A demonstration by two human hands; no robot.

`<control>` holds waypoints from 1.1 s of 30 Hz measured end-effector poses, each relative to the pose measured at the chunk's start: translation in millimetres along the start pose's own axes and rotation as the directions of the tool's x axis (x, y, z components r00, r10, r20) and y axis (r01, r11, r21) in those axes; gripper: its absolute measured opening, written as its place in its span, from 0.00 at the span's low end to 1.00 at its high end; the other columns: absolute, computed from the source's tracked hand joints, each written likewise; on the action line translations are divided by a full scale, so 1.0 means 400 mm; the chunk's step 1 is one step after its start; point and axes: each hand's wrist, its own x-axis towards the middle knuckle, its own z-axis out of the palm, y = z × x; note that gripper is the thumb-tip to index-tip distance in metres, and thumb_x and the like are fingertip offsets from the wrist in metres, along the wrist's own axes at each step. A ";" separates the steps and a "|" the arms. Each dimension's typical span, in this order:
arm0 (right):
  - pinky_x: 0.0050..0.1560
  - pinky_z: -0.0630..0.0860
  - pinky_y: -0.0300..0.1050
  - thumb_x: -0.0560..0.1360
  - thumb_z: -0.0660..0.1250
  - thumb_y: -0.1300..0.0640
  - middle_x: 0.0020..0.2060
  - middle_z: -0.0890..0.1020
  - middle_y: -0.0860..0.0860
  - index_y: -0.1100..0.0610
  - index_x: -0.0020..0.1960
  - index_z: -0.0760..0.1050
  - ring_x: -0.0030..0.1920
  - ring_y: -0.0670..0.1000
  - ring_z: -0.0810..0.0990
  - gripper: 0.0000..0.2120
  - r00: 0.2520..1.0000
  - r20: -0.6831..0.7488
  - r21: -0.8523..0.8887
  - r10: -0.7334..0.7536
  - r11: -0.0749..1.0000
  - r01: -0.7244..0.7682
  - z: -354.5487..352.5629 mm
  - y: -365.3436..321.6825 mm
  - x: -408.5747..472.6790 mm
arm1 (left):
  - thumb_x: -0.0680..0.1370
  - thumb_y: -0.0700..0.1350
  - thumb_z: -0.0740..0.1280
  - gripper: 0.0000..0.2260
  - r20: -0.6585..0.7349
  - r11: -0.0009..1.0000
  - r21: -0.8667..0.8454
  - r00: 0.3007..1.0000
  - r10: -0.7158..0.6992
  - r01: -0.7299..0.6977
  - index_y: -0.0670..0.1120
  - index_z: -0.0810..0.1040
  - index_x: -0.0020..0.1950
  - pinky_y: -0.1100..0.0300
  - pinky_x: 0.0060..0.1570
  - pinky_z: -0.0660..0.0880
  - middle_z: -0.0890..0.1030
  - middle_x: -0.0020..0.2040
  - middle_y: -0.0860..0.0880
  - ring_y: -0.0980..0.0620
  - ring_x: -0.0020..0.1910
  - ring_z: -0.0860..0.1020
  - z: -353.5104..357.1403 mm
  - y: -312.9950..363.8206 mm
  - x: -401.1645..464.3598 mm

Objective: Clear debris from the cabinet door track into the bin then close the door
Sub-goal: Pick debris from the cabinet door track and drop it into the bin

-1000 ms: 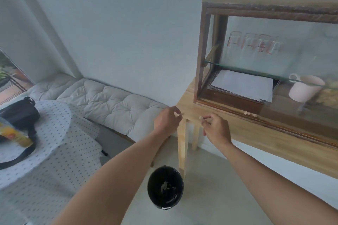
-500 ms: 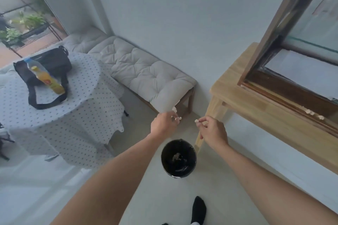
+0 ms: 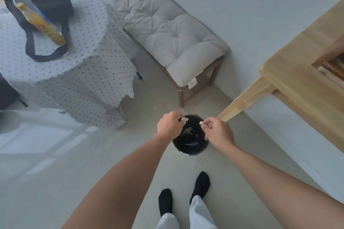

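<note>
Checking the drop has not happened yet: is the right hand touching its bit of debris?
Touching. The head view shows the right hand pinching the pale crumb at its fingertips, above the bin.

One head-worn camera is looking steeply down from standing height, taking in a wide sweep of floor (image 3: 55, 173). It is facing the bin (image 3: 189, 143) below, with both feet (image 3: 202, 184) showing at the bottom edge, and a bench (image 3: 167, 29) and wooden table (image 3: 290, 80) lying farther off.

The person is wearing black socks (image 3: 202, 184) and pale, whitish trousers (image 3: 200, 214); both forearms are showing bare, no sleeves, down to the left hand (image 3: 170, 126) and right hand (image 3: 219, 133).
</note>
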 end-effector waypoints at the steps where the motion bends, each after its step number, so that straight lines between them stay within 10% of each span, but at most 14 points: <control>1: 0.49 0.82 0.50 0.81 0.67 0.43 0.28 0.86 0.45 0.45 0.52 0.80 0.43 0.50 0.86 0.07 1.000 0.018 0.000 0.004 1.000 -0.004 0.007 0.001 0.008 | 0.80 0.54 0.69 0.11 0.004 1.000 -0.002 1.000 -0.005 0.005 0.57 0.84 0.61 0.51 0.52 0.80 0.86 0.51 0.49 0.44 0.53 0.83 0.007 -0.003 0.005; 15: 0.57 0.82 0.54 0.80 0.68 0.43 0.36 0.88 0.48 0.46 0.67 0.80 0.52 0.55 0.86 0.17 1.000 -0.011 0.019 0.008 1.000 -0.008 -0.063 -0.006 -0.009 | 0.80 0.54 0.70 0.18 -0.026 1.000 0.000 0.999 -0.019 0.019 0.55 0.80 0.69 0.48 0.58 0.80 0.85 0.59 0.49 0.45 0.57 0.82 -0.064 0.015 -0.023; 25: 0.55 0.80 0.51 0.81 0.68 0.42 0.46 0.89 0.49 0.47 0.70 0.79 0.53 0.54 0.86 0.19 0.972 -0.233 0.099 0.003 0.995 0.020 -0.228 -0.072 -0.157 | 0.80 0.51 0.71 0.15 -0.108 0.985 0.008 0.979 0.174 -0.174 0.53 0.81 0.67 0.54 0.49 0.78 0.81 0.43 0.55 0.50 0.44 0.81 -0.231 0.143 -0.129; 33: 0.51 0.77 0.48 0.82 0.67 0.43 0.42 0.90 0.48 0.48 0.69 0.79 0.52 0.53 0.86 0.18 0.914 -0.405 0.130 0.013 0.991 0.043 -0.367 -0.120 -0.307 | 0.79 0.57 0.71 0.22 -0.131 0.935 0.028 0.926 0.355 -0.355 0.59 0.77 0.72 0.48 0.56 0.80 0.84 0.55 0.51 0.47 0.56 0.82 -0.338 0.282 -0.225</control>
